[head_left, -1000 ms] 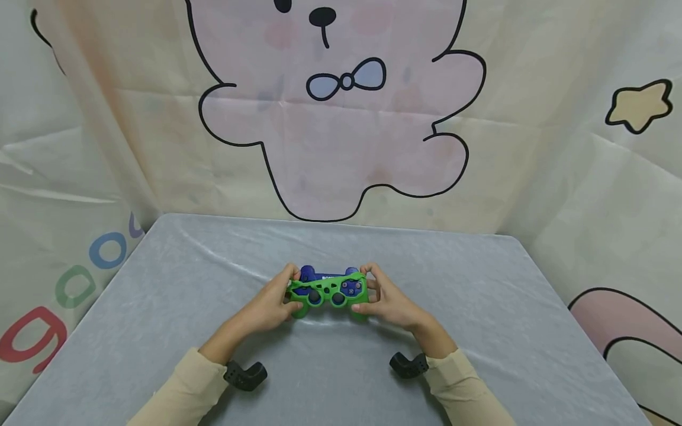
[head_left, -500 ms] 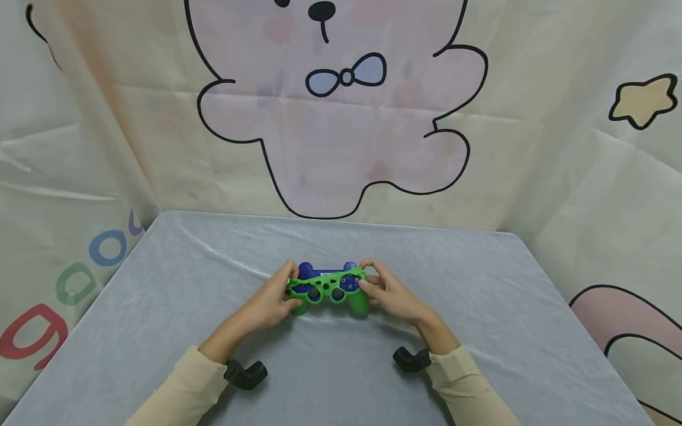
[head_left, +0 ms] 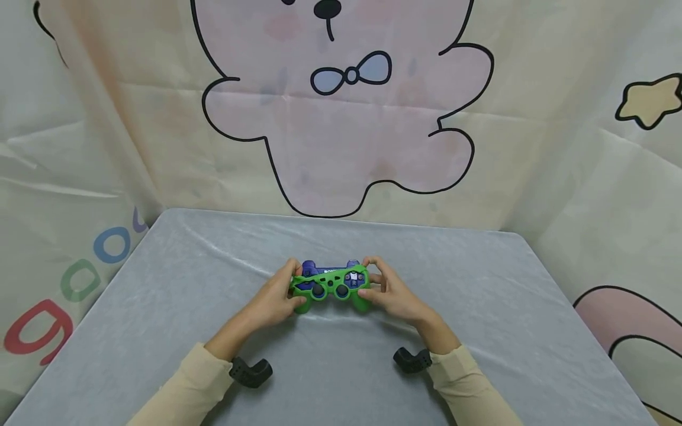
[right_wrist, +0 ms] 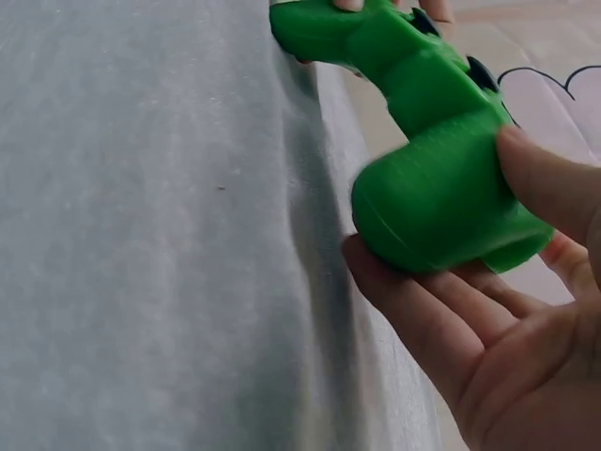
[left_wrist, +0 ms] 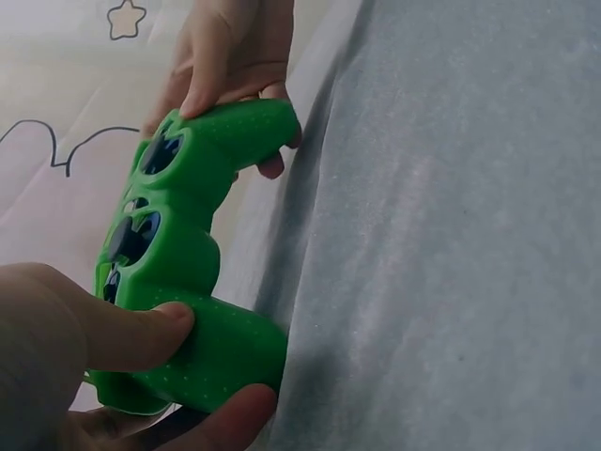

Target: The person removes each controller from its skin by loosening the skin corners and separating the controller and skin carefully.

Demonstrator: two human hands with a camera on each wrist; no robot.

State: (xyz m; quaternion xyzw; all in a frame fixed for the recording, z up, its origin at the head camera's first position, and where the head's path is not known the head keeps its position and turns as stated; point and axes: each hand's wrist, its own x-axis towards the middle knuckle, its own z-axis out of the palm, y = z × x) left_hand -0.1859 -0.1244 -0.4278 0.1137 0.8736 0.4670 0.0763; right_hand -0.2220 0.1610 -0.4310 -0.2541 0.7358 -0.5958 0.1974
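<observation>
A blue game controller wears a green rubbery cover. Its top edge with the shoulder buttons shows bare blue, and a narrow green strip of the cover runs slantwise below that edge. My left hand grips the left end, thumb on the front of the handle and fingers behind it. At the other end my right hand holds the controller, thumb by the face buttons, index finger at the top corner. In the right wrist view, fingers support the covered right handle from below.
Grey cloth covers the table beneath, with a few creases. A printed curtain with a cartoon bear hangs behind the table, and curtains close in both sides. Black wrist mounts stick out inward from the cuffs.
My right thumb has moved up from the right handle to the face buttons, then slightly down to beside them. The left hand keeps its grip. The head view has shifted slightly.
</observation>
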